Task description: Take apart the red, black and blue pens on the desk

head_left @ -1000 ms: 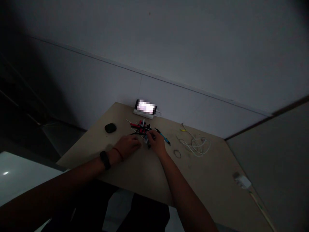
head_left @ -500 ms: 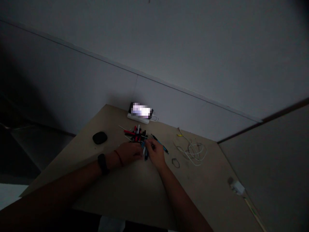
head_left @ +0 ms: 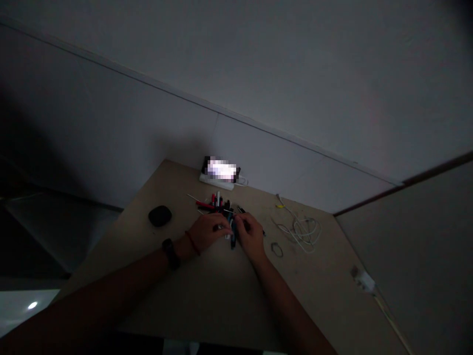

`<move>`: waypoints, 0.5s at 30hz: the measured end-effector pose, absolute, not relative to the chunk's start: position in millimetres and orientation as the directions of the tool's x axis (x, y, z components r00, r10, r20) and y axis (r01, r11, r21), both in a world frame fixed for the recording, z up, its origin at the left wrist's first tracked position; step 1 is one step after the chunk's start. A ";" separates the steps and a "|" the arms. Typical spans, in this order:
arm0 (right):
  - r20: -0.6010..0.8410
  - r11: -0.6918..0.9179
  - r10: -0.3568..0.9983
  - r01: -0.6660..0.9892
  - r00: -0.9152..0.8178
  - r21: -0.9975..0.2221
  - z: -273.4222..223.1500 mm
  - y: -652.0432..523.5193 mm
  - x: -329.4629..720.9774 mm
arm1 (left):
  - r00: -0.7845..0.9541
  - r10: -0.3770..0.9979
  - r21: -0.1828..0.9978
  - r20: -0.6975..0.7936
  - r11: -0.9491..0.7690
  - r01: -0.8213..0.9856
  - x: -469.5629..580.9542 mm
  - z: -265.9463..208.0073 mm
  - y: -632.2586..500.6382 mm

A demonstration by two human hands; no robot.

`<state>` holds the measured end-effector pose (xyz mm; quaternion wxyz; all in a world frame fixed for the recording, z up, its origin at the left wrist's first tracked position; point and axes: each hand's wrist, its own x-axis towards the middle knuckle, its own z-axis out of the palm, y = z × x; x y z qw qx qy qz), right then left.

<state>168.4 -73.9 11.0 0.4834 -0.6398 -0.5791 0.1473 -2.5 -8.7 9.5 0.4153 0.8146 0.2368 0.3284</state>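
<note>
A heap of crossed pens and pen-like sticks (head_left: 211,204), red, white and black, lies in the middle of the table, dim and hard to make out singly. At its near side my left hand (head_left: 207,231) is closed, fingers curled and the tips by a pale stick. My right hand (head_left: 253,237) faces it with thumb and fingers pinched near a dark blue pen (head_left: 233,239). What either hand grips is hidden in the gloom. Another pen (head_left: 241,209) lies partly under my right hand.
On a white block (head_left: 212,182) at the wall leans a phone (head_left: 221,170) with a lit, blurred screen. A black rounded object (head_left: 160,216) sits left. To the right are a tangled white cable (head_left: 305,231), a small loop (head_left: 277,250) and a white plug (head_left: 365,282).
The view has shifted a little, so table things appear further right. My left hand's fingers have moved slightly and the right hand covers more of the pen beside it.
</note>
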 end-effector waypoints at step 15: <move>0.352 0.223 0.926 0.556 0.135 -0.801 15.5 -78.9 159.5 | 0.488 0.836 0.953 0.252 -0.302 0.025 -3.7 10.2 -8.0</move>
